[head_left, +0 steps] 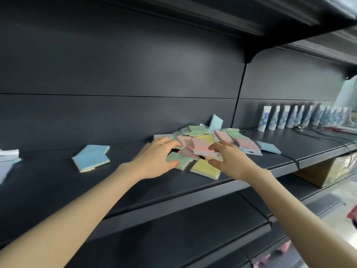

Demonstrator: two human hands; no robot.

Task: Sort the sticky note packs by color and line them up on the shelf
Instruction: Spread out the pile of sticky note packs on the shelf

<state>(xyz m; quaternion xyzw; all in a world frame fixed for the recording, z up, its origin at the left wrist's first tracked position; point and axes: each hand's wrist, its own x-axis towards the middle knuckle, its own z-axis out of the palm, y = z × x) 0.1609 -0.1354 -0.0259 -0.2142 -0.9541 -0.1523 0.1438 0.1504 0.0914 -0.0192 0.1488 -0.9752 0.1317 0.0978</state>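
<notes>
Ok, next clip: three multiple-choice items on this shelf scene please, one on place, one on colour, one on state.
1. Relative to the pile, the white tubes stand: A left; B right; C underneath.
2. The frontmost pack is: A black; B purple; C yellow.
3. The right hand: A grips a pink pack; B lies flat; C holds a tube.
Answers: B, they line the right end of the shelf; C, its face is yellow; A, it curls round that pack.
</notes>
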